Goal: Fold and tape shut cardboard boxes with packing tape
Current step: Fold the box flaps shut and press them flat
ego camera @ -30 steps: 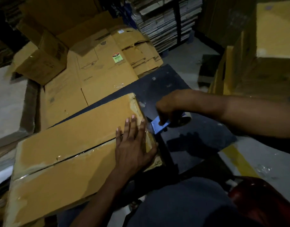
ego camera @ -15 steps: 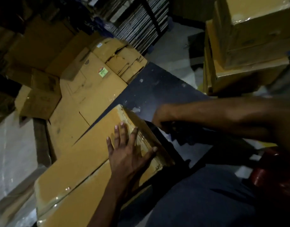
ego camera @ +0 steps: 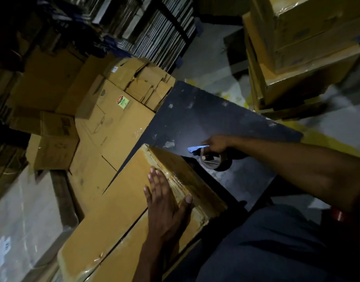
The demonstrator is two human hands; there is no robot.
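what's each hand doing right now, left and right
Left hand: open, fingers straight, pressing flat on the cardboard box.
Right hand: gripping the tape dispenser on the dark table.

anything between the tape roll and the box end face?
Head view: only bare dark tabletop separates the tape roll, held by the right hand, from the cardboard box under the left hand.

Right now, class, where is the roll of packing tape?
In the head view, the roll of packing tape sits on the dark table, under the right hand, right of the cardboard box.
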